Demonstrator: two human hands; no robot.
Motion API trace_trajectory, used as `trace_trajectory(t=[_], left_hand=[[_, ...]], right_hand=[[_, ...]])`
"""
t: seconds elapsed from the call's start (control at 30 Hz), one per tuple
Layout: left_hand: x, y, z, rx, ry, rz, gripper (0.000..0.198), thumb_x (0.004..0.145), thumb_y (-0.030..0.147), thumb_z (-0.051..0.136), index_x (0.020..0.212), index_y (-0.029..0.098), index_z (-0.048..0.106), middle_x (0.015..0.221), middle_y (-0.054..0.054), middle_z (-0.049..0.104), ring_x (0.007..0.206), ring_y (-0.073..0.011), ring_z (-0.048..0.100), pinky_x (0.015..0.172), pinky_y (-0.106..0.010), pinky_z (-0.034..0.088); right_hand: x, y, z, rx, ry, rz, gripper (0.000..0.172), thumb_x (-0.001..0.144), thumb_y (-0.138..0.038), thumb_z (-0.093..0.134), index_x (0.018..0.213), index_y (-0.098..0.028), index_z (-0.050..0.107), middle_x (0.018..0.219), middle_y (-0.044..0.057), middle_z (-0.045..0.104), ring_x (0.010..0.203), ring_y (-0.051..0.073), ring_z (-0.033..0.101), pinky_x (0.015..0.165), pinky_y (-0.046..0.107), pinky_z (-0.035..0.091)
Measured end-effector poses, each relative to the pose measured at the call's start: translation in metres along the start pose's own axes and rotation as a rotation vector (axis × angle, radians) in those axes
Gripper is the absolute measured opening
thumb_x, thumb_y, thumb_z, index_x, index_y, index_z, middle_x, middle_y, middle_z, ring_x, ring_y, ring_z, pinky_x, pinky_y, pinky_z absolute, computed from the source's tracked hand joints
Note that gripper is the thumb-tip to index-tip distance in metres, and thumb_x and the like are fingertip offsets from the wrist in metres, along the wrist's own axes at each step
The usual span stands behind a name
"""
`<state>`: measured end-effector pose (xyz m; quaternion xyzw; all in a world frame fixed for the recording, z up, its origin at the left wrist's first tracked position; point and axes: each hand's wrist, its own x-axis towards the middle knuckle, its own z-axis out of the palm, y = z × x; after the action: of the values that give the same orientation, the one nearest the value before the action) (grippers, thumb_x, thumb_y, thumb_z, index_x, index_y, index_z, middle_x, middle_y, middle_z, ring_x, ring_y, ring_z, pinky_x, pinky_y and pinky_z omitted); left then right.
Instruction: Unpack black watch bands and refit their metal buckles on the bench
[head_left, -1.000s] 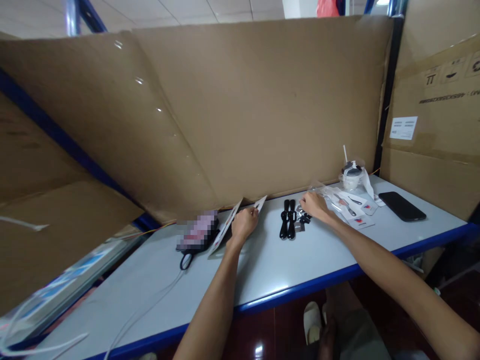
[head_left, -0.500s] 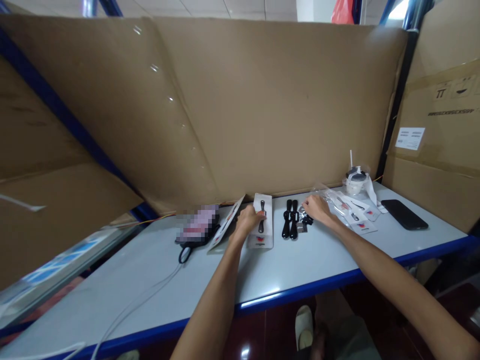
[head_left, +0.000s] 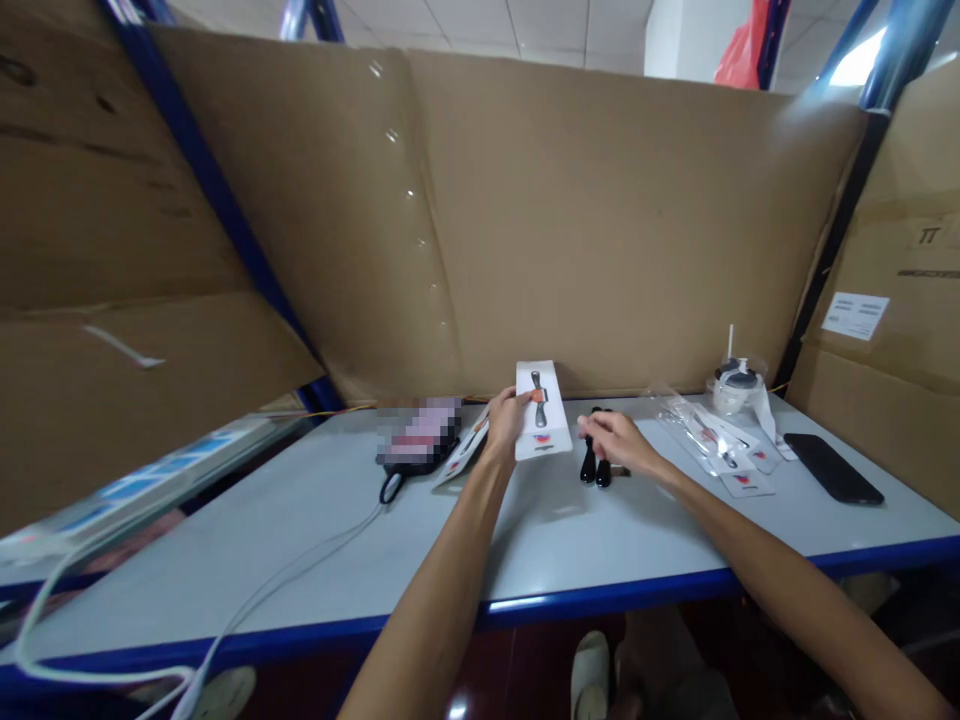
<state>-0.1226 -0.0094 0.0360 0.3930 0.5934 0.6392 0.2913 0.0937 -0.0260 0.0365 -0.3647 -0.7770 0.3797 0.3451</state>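
My left hand (head_left: 506,425) is closed on the left edge of a white printed card (head_left: 553,410), which is raised off the table and tilted up. The card shows a picture of a two-handled tool and a red logo. My right hand (head_left: 619,442) hovers over two black two-handled tools (head_left: 589,465) lying side by side, hiding their upper parts. Its thumb and fingertips are pinched together; anything between them is too small to make out. Left of my left wrist, another printed card (head_left: 459,462) leans at a slant beside a pixelated phone-like device (head_left: 424,435).
Clear plastic sleeves and printed cards (head_left: 712,440) lie to the right. Behind them stands a lidded cup with a straw (head_left: 731,388). A black phone (head_left: 832,467) rests near the right end. White cables (head_left: 292,575) cross the left side. Cardboard panels (head_left: 600,230) wall the table.
My left hand has lifted the printed card from the table. My right hand has moved left, from the small parts to over the black tools. The view has shifted slightly.
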Motion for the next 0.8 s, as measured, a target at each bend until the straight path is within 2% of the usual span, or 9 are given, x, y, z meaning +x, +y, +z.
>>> trace_trajectory(t=[0.1, 0.17, 0.23, 0.33, 0.4, 0.47, 0.6, 0.7, 0.8], left_hand=[[-0.009, 0.006, 0.008, -0.232, -0.038, -0.029, 0.031, 0.069, 0.032, 0.065, 0.094, 0.015, 0.069, 0.067, 0.000, 0.067, 0.053, -0.0138, 0.058, 0.055, -0.025, 0.047], [-0.017, 0.009, 0.014, -0.408, -0.087, -0.066, 0.029, 0.072, 0.030, 0.068, 0.097, 0.015, 0.069, 0.063, 0.003, 0.063, 0.048, -0.0117, 0.054, 0.051, -0.023, 0.045], [-0.025, 0.014, 0.019, -0.546, -0.175, -0.152, 0.029, 0.081, 0.035, 0.067, 0.101, 0.014, 0.069, 0.064, 0.001, 0.064, 0.048, -0.0133, 0.057, 0.053, -0.025, 0.049], [-0.033, 0.025, 0.023, -0.765, -0.380, -0.297, 0.050, 0.098, 0.054, 0.049, 0.113, 0.011, 0.069, 0.079, -0.011, 0.073, 0.067, -0.0230, 0.072, 0.070, -0.037, 0.060], [-0.036, 0.031, 0.023, -0.897, -0.461, -0.335, 0.064, 0.101, 0.061, 0.036, 0.125, 0.010, 0.067, 0.097, -0.018, 0.076, 0.087, -0.0290, 0.076, 0.084, -0.045, 0.061], [-0.037, 0.034, 0.024, -0.966, -0.441, -0.364, 0.069, 0.103, 0.061, 0.028, 0.135, 0.010, 0.062, 0.111, -0.021, 0.076, 0.100, -0.0318, 0.076, 0.092, -0.051, 0.059], [-0.036, 0.030, 0.022, -1.010, -0.309, -0.388, 0.068, 0.104, 0.056, 0.025, 0.142, 0.010, 0.058, 0.117, -0.021, 0.075, 0.107, -0.0333, 0.074, 0.094, -0.054, 0.059], [-0.035, 0.026, 0.020, -1.064, -0.263, -0.366, 0.066, 0.105, 0.052, 0.025, 0.140, 0.009, 0.060, 0.114, -0.021, 0.076, 0.104, -0.0326, 0.074, 0.093, -0.054, 0.060], [-0.035, 0.028, 0.019, -1.103, -0.249, -0.370, 0.064, 0.106, 0.050, 0.025, 0.139, 0.008, 0.062, 0.111, -0.020, 0.077, 0.101, -0.0305, 0.075, 0.092, -0.051, 0.061]], right_hand=[[-0.006, -0.009, 0.015, 0.275, -0.157, 0.100, 0.046, 0.089, -0.065, 0.062, 0.080, -0.020, 0.059, 0.057, -0.003, 0.059, 0.039, 0.008, 0.043, 0.040, 0.021, 0.028], [-0.009, -0.011, 0.020, 0.388, -0.169, 0.131, 0.045, 0.084, -0.064, 0.067, 0.081, -0.020, 0.057, 0.059, -0.003, 0.060, 0.038, 0.007, 0.042, 0.038, 0.020, 0.025], [-0.009, -0.011, 0.021, 0.448, -0.156, 0.128, 0.045, 0.082, -0.062, 0.069, 0.084, -0.019, 0.058, 0.059, -0.003, 0.060, 0.038, 0.007, 0.042, 0.037, 0.020, 0.023], [-0.007, -0.010, 0.021, 0.511, -0.158, 0.108, 0.046, 0.080, -0.062, 0.071, 0.088, -0.019, 0.059, 0.058, -0.004, 0.060, 0.038, 0.007, 0.041, 0.036, 0.021, 0.022], [-0.006, -0.010, 0.020, 0.546, -0.170, 0.106, 0.048, 0.079, -0.064, 0.072, 0.090, -0.019, 0.060, 0.057, -0.005, 0.058, 0.038, 0.007, 0.040, 0.036, 0.021, 0.022], [-0.006, -0.012, 0.020, 0.543, -0.155, 0.093, 0.049, 0.079, -0.066, 0.071, 0.088, -0.019, 0.060, 0.057, -0.005, 0.057, 0.039, 0.007, 0.042, 0.036, 0.021, 0.022], [-0.012, -0.020, 0.021, 0.428, -0.058, -0.020, 0.051, 0.086, -0.072, 0.060, 0.082, -0.022, 0.054, 0.058, -0.005, 0.058, 0.038, 0.008, 0.043, 0.036, 0.021, 0.025], [-0.018, -0.022, 0.024, 0.338, -0.012, -0.129, 0.044, 0.089, -0.066, 0.062, 0.085, -0.023, 0.055, 0.061, -0.006, 0.058, 0.038, 0.007, 0.042, 0.038, 0.021, 0.029], [-0.021, -0.022, 0.027, 0.266, 0.014, -0.174, 0.035, 0.090, -0.056, 0.066, 0.086, -0.022, 0.058, 0.063, -0.006, 0.057, 0.042, 0.008, 0.043, 0.040, 0.022, 0.032]])
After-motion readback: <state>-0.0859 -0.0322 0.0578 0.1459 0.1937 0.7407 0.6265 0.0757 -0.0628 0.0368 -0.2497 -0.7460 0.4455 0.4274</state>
